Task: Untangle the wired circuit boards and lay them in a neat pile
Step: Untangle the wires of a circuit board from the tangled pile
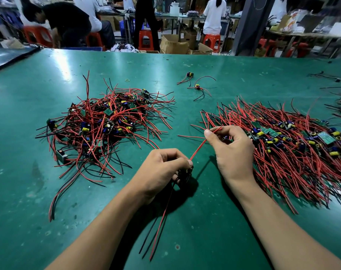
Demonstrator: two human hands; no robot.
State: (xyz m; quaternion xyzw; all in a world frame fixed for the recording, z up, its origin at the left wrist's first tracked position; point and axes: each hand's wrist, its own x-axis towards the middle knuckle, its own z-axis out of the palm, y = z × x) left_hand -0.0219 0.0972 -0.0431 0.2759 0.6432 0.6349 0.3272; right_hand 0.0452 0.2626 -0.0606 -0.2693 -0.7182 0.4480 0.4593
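Bright overhead light, tabletop (48,90) glare, fisheye-curved edges

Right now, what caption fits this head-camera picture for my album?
Left hand and right hand pinch one red wire between a tangled heap of wired boards and a neater pile.

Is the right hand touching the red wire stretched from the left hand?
Touching. Head view shows the right hand pinching the thin red wire between thumb and forefinger; the left hand grips it lower down.
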